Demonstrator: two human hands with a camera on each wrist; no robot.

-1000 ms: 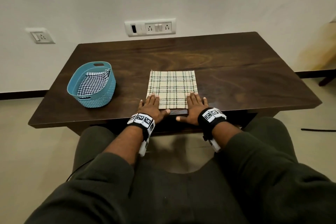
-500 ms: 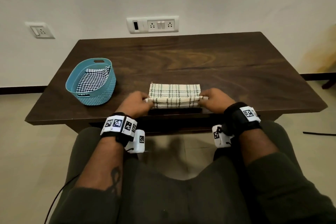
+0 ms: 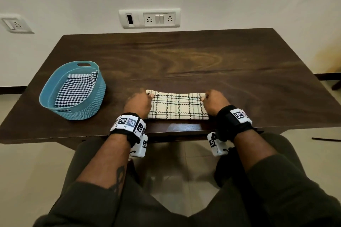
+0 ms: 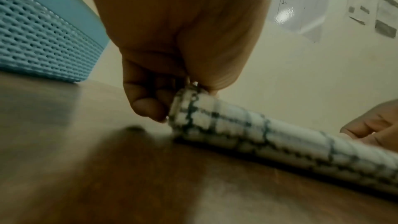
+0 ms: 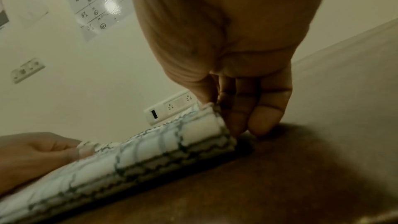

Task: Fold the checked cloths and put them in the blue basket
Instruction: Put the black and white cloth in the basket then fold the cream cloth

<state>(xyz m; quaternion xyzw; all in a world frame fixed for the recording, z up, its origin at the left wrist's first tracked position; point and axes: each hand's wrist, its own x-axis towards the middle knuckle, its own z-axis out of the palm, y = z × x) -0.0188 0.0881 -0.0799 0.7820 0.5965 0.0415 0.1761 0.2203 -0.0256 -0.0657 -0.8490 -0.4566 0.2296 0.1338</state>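
Observation:
A cream cloth with dark green checks (image 3: 177, 105) lies folded over itself near the front edge of the dark wooden table (image 3: 203, 57). My left hand (image 3: 140, 102) pinches its left end (image 4: 189, 106) between thumb and curled fingers. My right hand (image 3: 215, 100) pinches its right end (image 5: 212, 118) the same way. Both held corners are carried over the cloth toward its far edge. The blue basket (image 3: 55, 86) stands at the left with a folded black-and-white checked cloth (image 3: 75, 90) inside.
The basket's woven wall (image 4: 38, 43) is close to the left of my left hand. A wall with white socket plates (image 3: 149, 18) rises behind the table. The table's right and far parts show bare wood. My knees are under the front edge.
One second ago both hands lay flat on the cloth's near edge. They have since taken hold of that edge and carried it away from me over the cloth, which now looks about half as deep.

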